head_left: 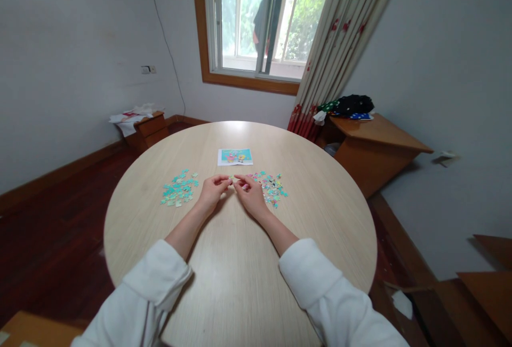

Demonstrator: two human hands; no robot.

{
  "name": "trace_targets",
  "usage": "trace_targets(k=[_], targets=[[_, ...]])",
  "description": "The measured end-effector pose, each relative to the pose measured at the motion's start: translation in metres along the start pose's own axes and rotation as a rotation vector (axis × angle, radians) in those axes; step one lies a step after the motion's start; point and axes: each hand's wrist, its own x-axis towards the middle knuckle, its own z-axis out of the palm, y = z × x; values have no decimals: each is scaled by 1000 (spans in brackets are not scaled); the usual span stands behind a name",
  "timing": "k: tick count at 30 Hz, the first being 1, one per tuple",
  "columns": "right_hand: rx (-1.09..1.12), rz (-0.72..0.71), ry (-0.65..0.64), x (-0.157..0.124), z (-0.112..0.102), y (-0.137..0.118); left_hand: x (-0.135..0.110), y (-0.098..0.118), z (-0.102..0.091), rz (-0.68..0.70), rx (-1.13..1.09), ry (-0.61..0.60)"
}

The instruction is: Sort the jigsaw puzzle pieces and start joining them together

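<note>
My left hand point(213, 192) and my right hand point(252, 196) meet near the middle of the round table, fingertips almost touching. Between them a small pale-green puzzle piece point(233, 179) shows, pinched by both hands; the fingers cover most of it. Left of my left hand lies a loose pile of teal and pale-green puzzle pieces point(178, 189). A second pile of multicoloured puzzle pieces point(274, 188) spreads beside my right hand, which hides part of it. Just beyond my hands a picture card point(235, 157) lies flat, showing a pink and a yellow cartoon figure on teal.
The pale wooden round table point(232, 283) fills the middle. A small cabinet point(152, 129) with papers on it stands at the back left. At the right is a wooden desk point(380, 133) with dark cloth on top, near a curtain point(332, 42).
</note>
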Motion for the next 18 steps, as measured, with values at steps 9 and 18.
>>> trace_targets(k=[9,18], targets=[[-473,-64,343,26,-82,10,6,-3,-6,-16,-17,89],[-659,407,58,30,-129,38,8,-3,-9,-7,-41,111]])
